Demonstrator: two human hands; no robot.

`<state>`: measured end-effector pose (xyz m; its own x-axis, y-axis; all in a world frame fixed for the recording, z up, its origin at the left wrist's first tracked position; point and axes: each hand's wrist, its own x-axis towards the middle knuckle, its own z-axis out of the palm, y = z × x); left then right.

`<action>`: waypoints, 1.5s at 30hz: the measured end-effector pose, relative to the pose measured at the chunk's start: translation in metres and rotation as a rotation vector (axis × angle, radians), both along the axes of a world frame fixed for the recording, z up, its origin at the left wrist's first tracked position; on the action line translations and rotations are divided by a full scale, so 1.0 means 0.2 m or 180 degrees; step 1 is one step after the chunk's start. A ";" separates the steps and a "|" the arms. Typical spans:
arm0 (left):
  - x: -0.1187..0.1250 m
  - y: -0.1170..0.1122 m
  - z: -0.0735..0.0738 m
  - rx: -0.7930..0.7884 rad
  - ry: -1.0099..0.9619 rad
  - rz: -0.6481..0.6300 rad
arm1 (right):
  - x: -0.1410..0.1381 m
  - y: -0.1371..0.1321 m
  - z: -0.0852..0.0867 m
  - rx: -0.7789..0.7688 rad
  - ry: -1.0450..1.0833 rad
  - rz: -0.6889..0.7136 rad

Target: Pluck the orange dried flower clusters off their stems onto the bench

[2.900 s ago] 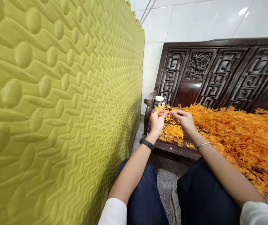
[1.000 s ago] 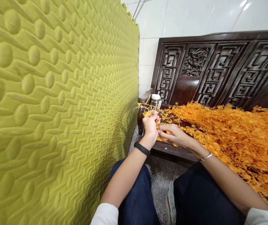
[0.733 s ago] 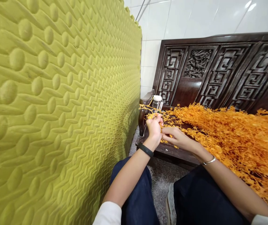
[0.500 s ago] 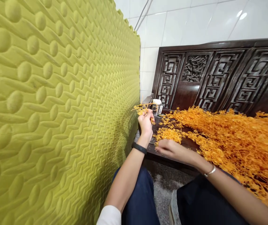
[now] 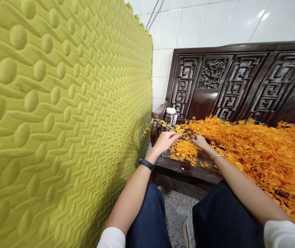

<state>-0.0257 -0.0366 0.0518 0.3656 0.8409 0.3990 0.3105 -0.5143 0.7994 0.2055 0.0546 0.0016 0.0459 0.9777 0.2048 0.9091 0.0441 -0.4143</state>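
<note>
My left hand (image 5: 164, 141) rests low over the dark wooden bench seat (image 5: 186, 169). Its fingers are curled on a thin orange sprig (image 5: 154, 125) that sticks out to the left. My right hand (image 5: 200, 141) lies just to the right, fingers drawn together on strands at the edge of the big orange pile of sprigs (image 5: 261, 151). Between and below both hands sits a small heap of plucked orange bits (image 5: 183, 151). A black band is on my left wrist and a thin bangle on my right.
A tall yellow-green embossed foam mat (image 5: 59, 113) stands close on the left. A small jar with a white lid (image 5: 170, 115) sits by the bench armrest. The carved bench back (image 5: 237, 86) and white tiled wall are behind. My knees in dark trousers are below.
My left hand has come down from its raised position to the bench seat with the sprig. My right hand has moved forward from the bench edge to the pile.
</note>
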 end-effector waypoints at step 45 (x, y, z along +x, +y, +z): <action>0.14 -0.06 0.00 -0.1218 -0.2512 -0.0460 | -0.31 -0.46 0.29 0.0753 0.2894 0.1341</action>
